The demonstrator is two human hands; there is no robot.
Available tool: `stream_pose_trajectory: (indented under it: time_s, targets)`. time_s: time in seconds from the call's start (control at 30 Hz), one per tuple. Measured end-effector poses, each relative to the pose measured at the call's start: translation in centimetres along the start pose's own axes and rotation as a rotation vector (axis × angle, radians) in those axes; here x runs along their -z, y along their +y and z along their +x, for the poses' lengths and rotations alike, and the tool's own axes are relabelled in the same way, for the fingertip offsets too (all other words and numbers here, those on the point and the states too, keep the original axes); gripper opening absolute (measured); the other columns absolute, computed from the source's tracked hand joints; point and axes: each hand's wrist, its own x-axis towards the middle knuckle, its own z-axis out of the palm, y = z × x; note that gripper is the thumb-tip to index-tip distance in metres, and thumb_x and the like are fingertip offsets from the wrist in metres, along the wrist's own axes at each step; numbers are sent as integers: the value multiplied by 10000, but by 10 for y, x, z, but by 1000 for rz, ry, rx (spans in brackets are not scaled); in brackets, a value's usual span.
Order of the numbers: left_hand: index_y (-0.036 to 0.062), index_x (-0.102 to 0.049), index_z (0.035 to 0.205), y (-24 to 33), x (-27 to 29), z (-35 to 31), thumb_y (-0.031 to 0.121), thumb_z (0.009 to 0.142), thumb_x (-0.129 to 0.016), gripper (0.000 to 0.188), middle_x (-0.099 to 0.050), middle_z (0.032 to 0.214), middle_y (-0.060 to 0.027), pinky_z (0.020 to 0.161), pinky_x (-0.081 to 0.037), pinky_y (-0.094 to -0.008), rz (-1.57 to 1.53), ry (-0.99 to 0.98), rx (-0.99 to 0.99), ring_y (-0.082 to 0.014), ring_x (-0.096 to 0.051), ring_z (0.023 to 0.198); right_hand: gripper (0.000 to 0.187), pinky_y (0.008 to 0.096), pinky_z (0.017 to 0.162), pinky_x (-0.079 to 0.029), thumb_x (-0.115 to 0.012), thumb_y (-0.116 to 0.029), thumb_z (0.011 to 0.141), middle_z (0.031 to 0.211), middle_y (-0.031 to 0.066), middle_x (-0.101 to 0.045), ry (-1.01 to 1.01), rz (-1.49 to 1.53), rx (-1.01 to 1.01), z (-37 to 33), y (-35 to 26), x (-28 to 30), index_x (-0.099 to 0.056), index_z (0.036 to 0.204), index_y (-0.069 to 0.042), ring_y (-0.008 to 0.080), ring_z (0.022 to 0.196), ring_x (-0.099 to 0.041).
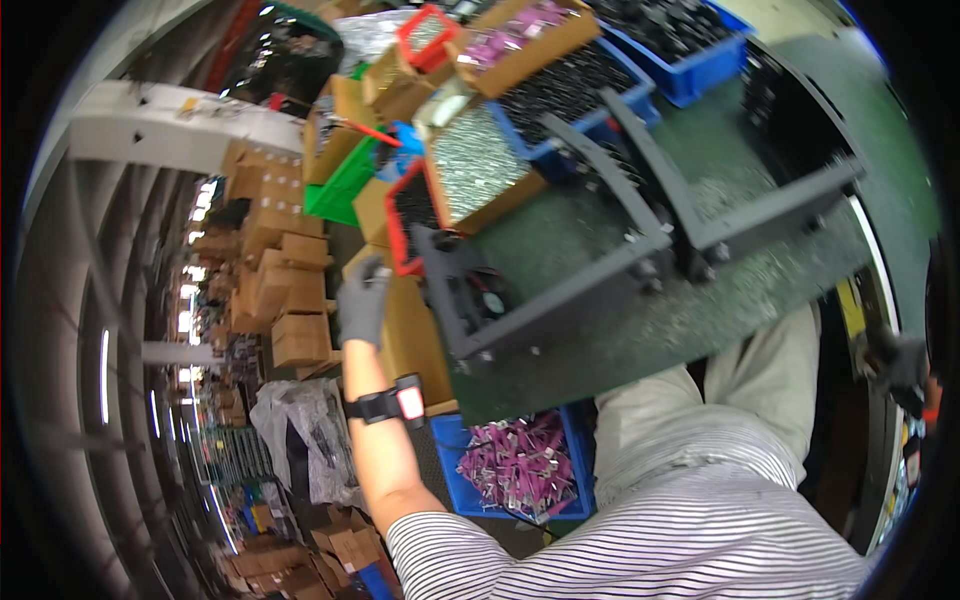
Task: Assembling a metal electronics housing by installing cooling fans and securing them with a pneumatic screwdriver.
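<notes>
My left hand (363, 305), in a grey glove, reaches out past the left edge of the bench beside a cardboard box (408, 335). Its fingers look curled together, and a small pale glint shows at their tips; what they hold is too small to name. A strap with a small white-faced device (408, 402) circles the left wrist. Close to the right rim, a blurred dark grey shape (893, 365) appears to be my gloved right hand; its fingers cannot be made out. Two dark grey angular frames (560, 305) (780, 205) lie side by side on the green bench top (540, 385).
Along the far side stand blue bins of black parts (570, 90), a carton of small shiny metal pieces (475, 165) and a red bin (408, 225). A blue bin of purple-and-silver packets (520, 465) sits below the bench's front left. Stacked cartons (290, 270) stand further left.
</notes>
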Motion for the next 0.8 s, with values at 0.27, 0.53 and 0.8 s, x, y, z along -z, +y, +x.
stream_pose_trajectory:
  time_s: [0.27,0.53,0.8]
  targets:
    - [97,-599,1243,6,-46,64,347,863,-637,456,-622,1207,-176,959,-464,-399,162,-123,-107,-325,-596,1115,385,270,507,-414,-625,-94,882,832,32,-574,83,501,19,-19,-27,-25,-498,1243,-136,122,624,-514]
    - [124,-483,1360,21,-75,92,462,805,-671,677,-574,1295,-172,1027,-417,-401,291,-394,92,-325,-517,1241,390,263,505,-421,-603,-63,884,839,34,-570,117,647,-27,-31,-41,-24,-498,1256,-112,128,614,-523]
    - [77,-533,1237,-16,-86,112,134,863,-561,379,-630,957,-106,658,-562,-343,-530,-369,336,-207,-635,747,474,280,530,-455,-591,-74,835,895,57,-600,-187,592,47,8,-27,-5,-482,1296,-72,142,620,-547]
